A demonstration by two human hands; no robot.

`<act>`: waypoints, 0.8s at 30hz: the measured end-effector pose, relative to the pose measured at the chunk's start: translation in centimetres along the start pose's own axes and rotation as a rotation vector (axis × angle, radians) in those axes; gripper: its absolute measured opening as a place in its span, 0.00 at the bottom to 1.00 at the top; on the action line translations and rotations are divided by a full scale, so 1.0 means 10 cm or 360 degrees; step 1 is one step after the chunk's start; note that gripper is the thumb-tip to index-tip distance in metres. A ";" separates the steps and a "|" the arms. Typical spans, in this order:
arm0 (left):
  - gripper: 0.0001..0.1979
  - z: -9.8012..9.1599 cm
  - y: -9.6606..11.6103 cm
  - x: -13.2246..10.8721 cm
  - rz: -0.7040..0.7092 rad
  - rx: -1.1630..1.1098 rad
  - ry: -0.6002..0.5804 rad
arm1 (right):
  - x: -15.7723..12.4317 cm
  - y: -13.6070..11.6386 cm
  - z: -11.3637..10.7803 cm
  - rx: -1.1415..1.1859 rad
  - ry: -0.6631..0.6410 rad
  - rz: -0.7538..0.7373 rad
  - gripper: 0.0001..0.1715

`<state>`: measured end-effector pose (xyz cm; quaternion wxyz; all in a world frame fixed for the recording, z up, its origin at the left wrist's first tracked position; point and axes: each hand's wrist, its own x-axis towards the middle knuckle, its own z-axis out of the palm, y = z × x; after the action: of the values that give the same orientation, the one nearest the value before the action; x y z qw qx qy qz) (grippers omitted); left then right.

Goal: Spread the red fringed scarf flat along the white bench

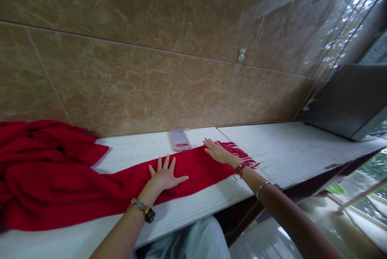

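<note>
Grips [165, 177] [219, 154] outspread on red scarf [195, 170]

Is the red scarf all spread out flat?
Partly: the scarf lies flat under the left hand and right hand, but is bunched at far left.

No lettering, brand or number can be read; on the small flat object [177, 139], at seven o'clock from the centre of view, pixelation covers part.

There were two hands [165, 176] [218, 154], at least one red scarf [190, 170], one phone [178, 138], one ring [165, 165], one bangle [260, 190] and one bead band [141, 207].
</note>
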<state>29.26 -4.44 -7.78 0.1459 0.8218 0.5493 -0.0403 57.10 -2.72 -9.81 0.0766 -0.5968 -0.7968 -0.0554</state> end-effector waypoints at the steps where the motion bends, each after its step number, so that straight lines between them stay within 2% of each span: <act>1: 0.50 -0.01 0.00 0.00 -0.0002 0.0000 -0.0007 | 0.00 -0.04 0.00 0.0041 -0.0051 -0.0049 0.29; 5: 0.47 -0.04 0.00 -0.02 -0.0038 -0.0013 -0.0014 | -0.04 -0.11 0.01 0.0105 -0.0124 -0.0071 0.28; 12: 0.45 -0.04 -0.01 -0.01 -0.0100 -0.0025 0.0013 | -0.06 0.03 0.04 0.0060 0.0083 0.0030 0.26; 14: 0.42 -0.03 -0.02 0.01 -0.0118 -0.0029 0.0111 | -0.02 0.11 0.02 0.0062 0.0112 0.0072 0.25; 19: 0.24 -0.11 -0.13 0.11 -0.0161 0.0089 0.0547 | 0.18 0.30 -0.09 0.0028 0.0170 0.0109 0.20; 21: 0.19 -0.16 -0.21 0.16 -0.0129 0.0108 0.0619 | 0.25 0.33 -0.11 0.0020 0.0131 0.0071 0.16; 24: 0.16 -0.24 -0.29 0.21 -0.0066 0.0072 0.0619 | 0.29 0.33 -0.12 0.0014 0.0108 0.0059 0.12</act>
<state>27.22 -0.85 -6.56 0.0177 0.8057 0.5828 0.1041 59.58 0.75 -8.05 0.1073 -0.6089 -0.7828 -0.0705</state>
